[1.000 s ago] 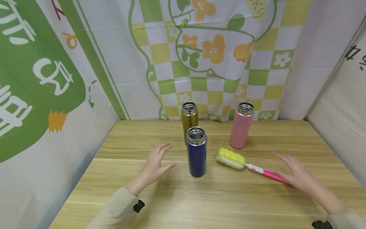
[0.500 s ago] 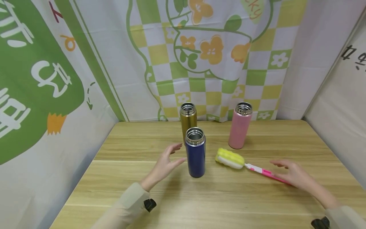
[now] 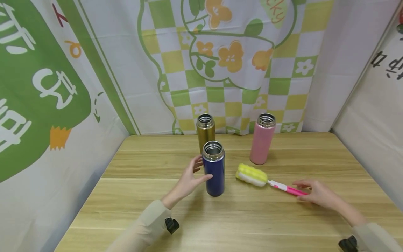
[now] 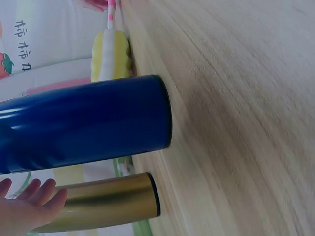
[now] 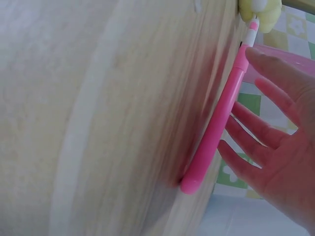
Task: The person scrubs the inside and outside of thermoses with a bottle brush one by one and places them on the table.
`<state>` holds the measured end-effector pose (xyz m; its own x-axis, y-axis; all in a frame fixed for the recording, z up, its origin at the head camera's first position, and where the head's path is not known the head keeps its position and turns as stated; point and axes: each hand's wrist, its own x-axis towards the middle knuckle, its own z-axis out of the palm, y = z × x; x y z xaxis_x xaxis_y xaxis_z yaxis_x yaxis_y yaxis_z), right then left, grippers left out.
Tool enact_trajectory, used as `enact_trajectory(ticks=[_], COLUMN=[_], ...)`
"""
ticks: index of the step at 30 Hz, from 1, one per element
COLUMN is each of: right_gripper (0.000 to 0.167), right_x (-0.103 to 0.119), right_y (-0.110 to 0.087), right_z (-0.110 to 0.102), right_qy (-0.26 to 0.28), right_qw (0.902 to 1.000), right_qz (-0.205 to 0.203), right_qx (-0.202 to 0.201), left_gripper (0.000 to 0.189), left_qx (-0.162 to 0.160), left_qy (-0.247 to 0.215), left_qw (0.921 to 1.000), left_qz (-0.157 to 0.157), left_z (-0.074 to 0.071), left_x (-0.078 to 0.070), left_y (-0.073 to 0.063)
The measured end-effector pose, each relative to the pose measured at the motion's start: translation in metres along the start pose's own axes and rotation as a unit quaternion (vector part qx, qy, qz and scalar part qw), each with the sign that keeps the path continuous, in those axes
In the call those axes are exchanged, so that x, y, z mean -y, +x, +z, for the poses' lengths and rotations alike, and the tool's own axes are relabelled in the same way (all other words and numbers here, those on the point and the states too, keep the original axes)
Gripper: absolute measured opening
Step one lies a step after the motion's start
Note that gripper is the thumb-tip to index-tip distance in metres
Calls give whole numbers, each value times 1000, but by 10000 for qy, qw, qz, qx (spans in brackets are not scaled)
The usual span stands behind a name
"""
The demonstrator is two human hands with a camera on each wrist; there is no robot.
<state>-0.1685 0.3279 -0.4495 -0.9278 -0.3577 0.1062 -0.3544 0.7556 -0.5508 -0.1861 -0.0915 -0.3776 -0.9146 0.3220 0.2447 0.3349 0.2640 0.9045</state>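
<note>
A dark blue bottle (image 3: 215, 175), lidless with a steel mouth, stands upright on the wooden table. My left hand (image 3: 190, 177) is at its left side, thumb across the front and fingers toward the back. In the left wrist view, the left hand's fingers (image 4: 42, 199) are spread beside the blue wall, not curled round it. A bottle brush with a yellow and white sponge head (image 3: 252, 175) lies to the right. Over its pink handle (image 5: 216, 120) is my right hand (image 3: 318, 193), its fingers loosely bent and spread, with thumb and fingertips right at the handle.
Behind the blue bottle stands a gold bottle (image 3: 206, 134), partly hidden. A pink bottle (image 3: 262, 143) stands at the back right, also without a lid. Printed curtains (image 3: 176, 70) enclose the table (image 3: 151, 154) at the back and sides.
My left hand has moved right, up to the blue bottle, its thumb now overlapping the front. My right hand has lowered and drawn its fingers in at the brush handle. The bottles stand where they were.
</note>
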Motion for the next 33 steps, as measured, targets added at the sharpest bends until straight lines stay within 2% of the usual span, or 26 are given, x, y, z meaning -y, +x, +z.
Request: enact_trajectory(ticks=[5, 15, 23, 28, 33], right_gripper=[47, 41, 38, 34, 34], right_x=[-2, -5, -8, -7, -1], right_y=[-2, -1, -3, -5, -7], right_z=[3, 7, 8, 7, 2], right_qy=[38, -195, 106, 234, 474], right_qw=[9999, 9997, 9999, 9997, 9980], right_qz=[-96, -20, 20, 31, 402], right_qx=[74, 143, 127, -27, -90], left_gripper=[69, 73, 75, 74, 73], left_qx=[33, 92, 148, 73, -60], left_qy=[-267, -754, -861, -900, -858], left_qw=[9995, 9962, 9959, 9957, 9961], left_qz=[-138, -433, -244, -205, -184], left_z=[4, 10, 14, 15, 16], left_x=[4, 9, 12, 14, 16], left_y=[3, 9, 12, 12, 12])
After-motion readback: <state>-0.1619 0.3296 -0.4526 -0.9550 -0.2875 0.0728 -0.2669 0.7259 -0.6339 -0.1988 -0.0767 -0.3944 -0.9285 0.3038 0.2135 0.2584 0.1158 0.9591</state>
